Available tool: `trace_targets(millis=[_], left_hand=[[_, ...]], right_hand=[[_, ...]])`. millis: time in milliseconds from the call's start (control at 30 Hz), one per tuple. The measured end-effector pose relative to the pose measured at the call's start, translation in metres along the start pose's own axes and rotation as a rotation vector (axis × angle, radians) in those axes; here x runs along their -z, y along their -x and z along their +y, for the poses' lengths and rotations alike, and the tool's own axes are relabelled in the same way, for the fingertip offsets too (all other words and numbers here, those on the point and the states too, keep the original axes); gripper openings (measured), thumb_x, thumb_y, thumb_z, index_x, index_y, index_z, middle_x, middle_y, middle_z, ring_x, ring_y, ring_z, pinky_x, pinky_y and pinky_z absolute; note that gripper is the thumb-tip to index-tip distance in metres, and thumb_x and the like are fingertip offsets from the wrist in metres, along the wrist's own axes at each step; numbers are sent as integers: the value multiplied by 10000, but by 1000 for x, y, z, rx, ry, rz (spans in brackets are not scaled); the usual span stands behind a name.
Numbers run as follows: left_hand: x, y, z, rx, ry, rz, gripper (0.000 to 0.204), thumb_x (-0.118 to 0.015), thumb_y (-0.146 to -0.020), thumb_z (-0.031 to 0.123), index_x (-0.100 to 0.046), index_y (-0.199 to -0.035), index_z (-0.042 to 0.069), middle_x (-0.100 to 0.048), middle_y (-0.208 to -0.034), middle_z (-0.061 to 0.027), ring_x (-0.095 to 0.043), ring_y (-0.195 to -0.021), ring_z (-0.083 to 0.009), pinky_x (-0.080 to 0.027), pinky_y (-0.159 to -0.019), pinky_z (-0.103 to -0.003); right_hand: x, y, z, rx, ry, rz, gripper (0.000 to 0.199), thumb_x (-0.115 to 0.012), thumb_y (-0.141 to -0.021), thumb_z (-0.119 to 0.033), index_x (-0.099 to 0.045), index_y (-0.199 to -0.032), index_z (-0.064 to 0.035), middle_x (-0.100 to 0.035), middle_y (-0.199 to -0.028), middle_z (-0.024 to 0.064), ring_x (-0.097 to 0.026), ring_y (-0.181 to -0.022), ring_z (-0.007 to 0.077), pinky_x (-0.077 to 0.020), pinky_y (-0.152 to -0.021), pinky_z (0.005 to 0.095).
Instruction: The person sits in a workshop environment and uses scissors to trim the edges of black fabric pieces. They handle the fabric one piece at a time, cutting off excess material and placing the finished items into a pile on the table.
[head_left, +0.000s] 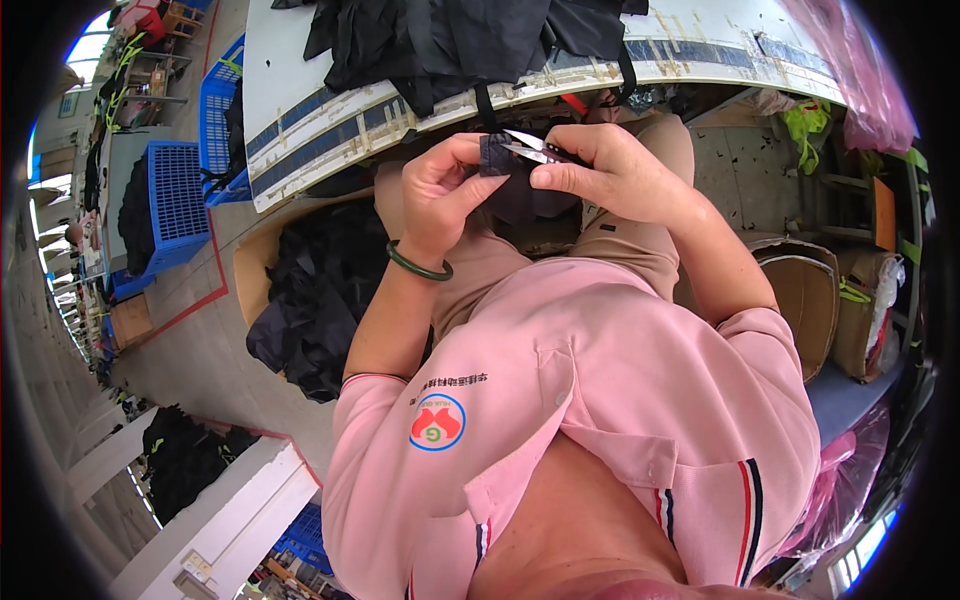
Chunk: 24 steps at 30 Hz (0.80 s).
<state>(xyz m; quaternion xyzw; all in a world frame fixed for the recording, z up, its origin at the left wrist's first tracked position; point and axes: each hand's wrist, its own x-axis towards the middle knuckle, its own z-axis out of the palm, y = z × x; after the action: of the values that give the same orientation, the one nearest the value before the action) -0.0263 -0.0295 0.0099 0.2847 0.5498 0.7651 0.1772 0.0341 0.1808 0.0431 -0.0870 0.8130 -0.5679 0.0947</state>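
Between the thumb and fingers of my left hand [440,190] is a small piece of black fabric [495,157], pinched over my lap. My right hand [610,170] grips a small pair of thread snips [530,148]. Their two metal blades are spread apart and point left, right beside the fabric's edge. A dark green bangle [420,264] circles my left wrist. Just beyond my hands, a heap of black fabric pieces [430,45] lies on the worn white table [690,60] and hangs over its near edge.
On my left, a cardboard box [252,262] holds many black fabric pieces [320,290]. Blue plastic crates [180,195] stand farther left. Open cardboard boxes [800,270] are at my right. Pink plastic sheeting [875,100] drapes the table's right end, near a green bag [806,130].
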Motion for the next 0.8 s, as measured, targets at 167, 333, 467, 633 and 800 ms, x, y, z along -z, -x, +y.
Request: trace_targets(millis=[167, 333, 467, 633, 800], left_hand=[[1, 1, 1, 64, 15, -33, 157, -629, -776, -80, -629, -930, -47, -640, -988, -98, -591, -895, -135, -468, -831, -267], [1, 2, 1, 126, -23, -43, 166, -621, -754, -78, -637, -913, -34, -652, -981, -102, -599, -886, -141, -463, -832, -272], [2, 1, 1, 177, -24, -89, 161, -627, -771, -74, -628, -929, -42, -631, -961, -61, -578, -878, -106, -463, -819, -250], [-1, 1, 4, 210, 11, -119, 132, -641, -757, -61, -624, -886, -37, -637, -956, -82, -578, -881, -133, -450, -826, -271], [0, 1, 2, 195, -1, -135, 136, -648, -756, -59, -627, -888, -33, -640, -966, -91, -581, -882, -139, -452, -823, -273]], right_hand=[[8, 4, -9, 88, 216, 8, 411, -697, -826, -354, -508, -768, 6, -397, -554, 91, -374, -493, 181, -316, -480, 326], [11, 7, -8, 123, 371, 30, 411, -703, -805, -367, -513, -765, -4, -463, -554, 146, -445, -497, 308, -348, -483, 361], [12, 8, -7, 149, 417, 22, 398, -702, -800, -370, -534, -789, -9, -490, -563, 150, -479, -507, 325, -361, -489, 373], [8, 4, -7, 135, 424, -12, 422, -677, -805, -411, -590, -805, 1, -551, -568, 150, -567, -562, 329, -434, -547, 396], [8, 3, 0, 149, 379, -13, 371, -695, -811, -342, -548, -825, -1, -512, -597, 152, -484, -529, 323, -370, -504, 369]])
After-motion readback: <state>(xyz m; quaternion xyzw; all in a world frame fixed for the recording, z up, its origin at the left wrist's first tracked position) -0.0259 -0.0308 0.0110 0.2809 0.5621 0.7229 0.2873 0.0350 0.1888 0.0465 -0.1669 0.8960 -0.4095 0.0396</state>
